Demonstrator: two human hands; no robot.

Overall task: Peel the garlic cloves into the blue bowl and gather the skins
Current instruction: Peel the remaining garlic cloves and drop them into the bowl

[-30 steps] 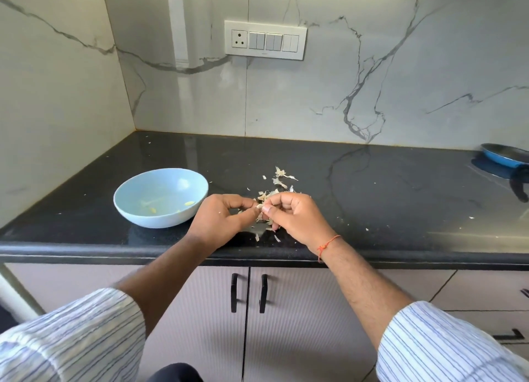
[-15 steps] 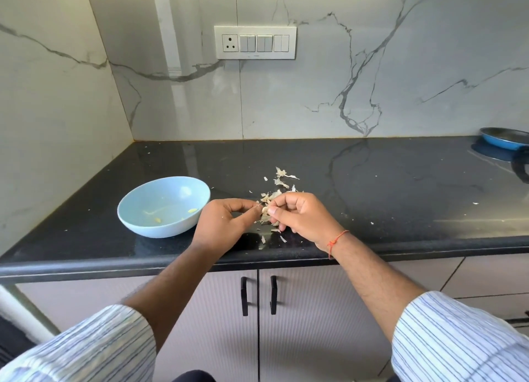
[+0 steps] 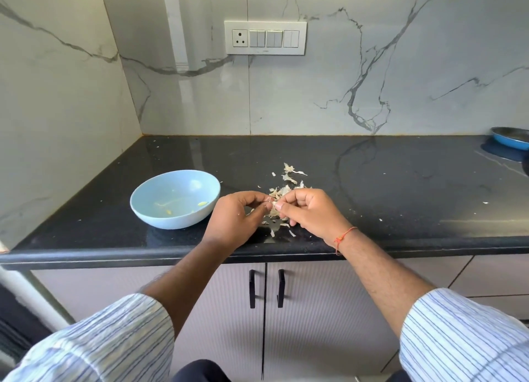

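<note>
As before, both hands [image 3: 274, 212] pinch the garlic clove [image 3: 274, 203].

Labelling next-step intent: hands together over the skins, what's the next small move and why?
Probably pull the skin off the garlic clove, which both the left hand and right hand pinch; it isn't yet in the blue bowl.

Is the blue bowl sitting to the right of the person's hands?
No, the blue bowl sits left of both hands, beside the left hand.
</note>
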